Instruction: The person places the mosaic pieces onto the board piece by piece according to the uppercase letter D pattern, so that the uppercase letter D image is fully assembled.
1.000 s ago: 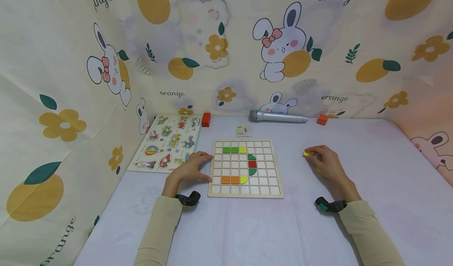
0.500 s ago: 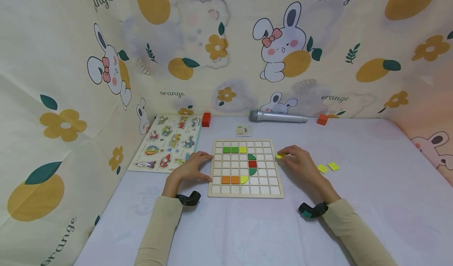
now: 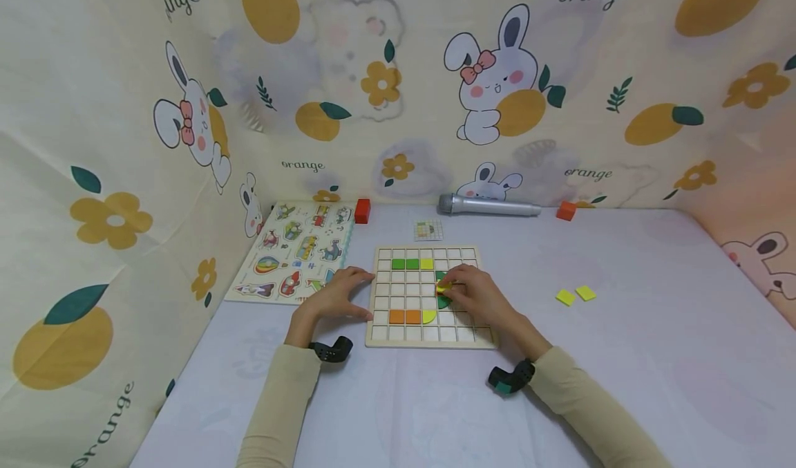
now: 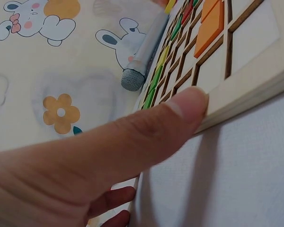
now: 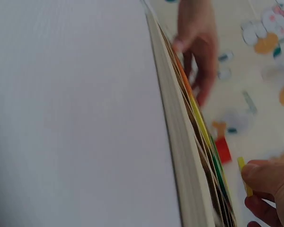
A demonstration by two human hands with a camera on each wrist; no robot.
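Note:
A wooden grid board [image 3: 432, 346] lies on the white table with coloured tiles in some of its cells. My left hand [image 3: 336, 295] rests at its left edge, fingers spread and relaxed; in the left wrist view the thumb [image 4: 189, 101] touches the rim. Over the board's right half, my right hand [image 3: 481, 295] pinches a yellow tile [image 5: 245, 177] between thumb and fingers. The hand and tile overlap the red tile and parts of the two green rounded tiles in the head view. Along the lower row sit two orange tiles [image 3: 405, 316] and a yellow rounded one [image 3: 429, 316].
Two yellow square tiles [image 3: 575, 295] lie right of the board. Behind it are a small pattern card [image 3: 428, 229] and a silver microphone [image 3: 489, 206]. A picture puzzle board [image 3: 292, 254] lies at left, with red blocks [image 3: 363, 211] along the back.
My right hand has carried the yellow tile leftward from the right of the table to over the board, uncovering two yellow tiles. My left hand has stayed in place.

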